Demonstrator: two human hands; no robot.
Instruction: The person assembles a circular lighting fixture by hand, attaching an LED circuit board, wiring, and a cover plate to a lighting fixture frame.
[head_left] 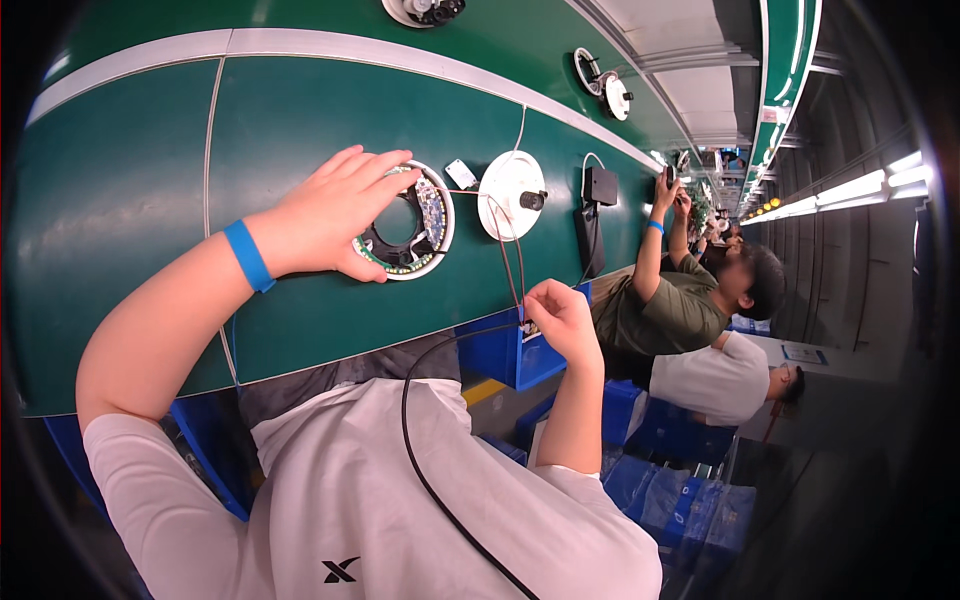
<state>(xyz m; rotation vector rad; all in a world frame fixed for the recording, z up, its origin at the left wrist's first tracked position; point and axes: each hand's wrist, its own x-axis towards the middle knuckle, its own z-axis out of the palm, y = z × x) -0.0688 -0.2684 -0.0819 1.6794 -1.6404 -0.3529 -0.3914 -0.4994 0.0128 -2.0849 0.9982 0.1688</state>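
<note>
Ring-shaped LED lamp base [410, 222], white rim with a circuit ring and dark centre hole, lies flat on the green conveyor belt [120, 190], about mid-frame. Left hand [335, 215] rests on its left part, palm down, fingers spread and pressed over the rim; blue wristband [248, 256] on that wrist. Right hand [558, 315] is off the belt edge, near the body, fingers closed in a pinch on thin red and white wires [508, 250] that run up toward the lamp base. Round white lamp cover [511, 195] with a dark knob sits just right of the base; a small white connector piece [460, 173] lies between them. Black power adapter [598, 187] sits further right on the belt. Black cable [420, 470] crosses the person's white shirt. Blue bins [505, 350] sit below the belt edge. Two other people [700, 310] work further down the line, one reaching onto the belt. More lamp parts [605, 90] lie up-belt.
</note>
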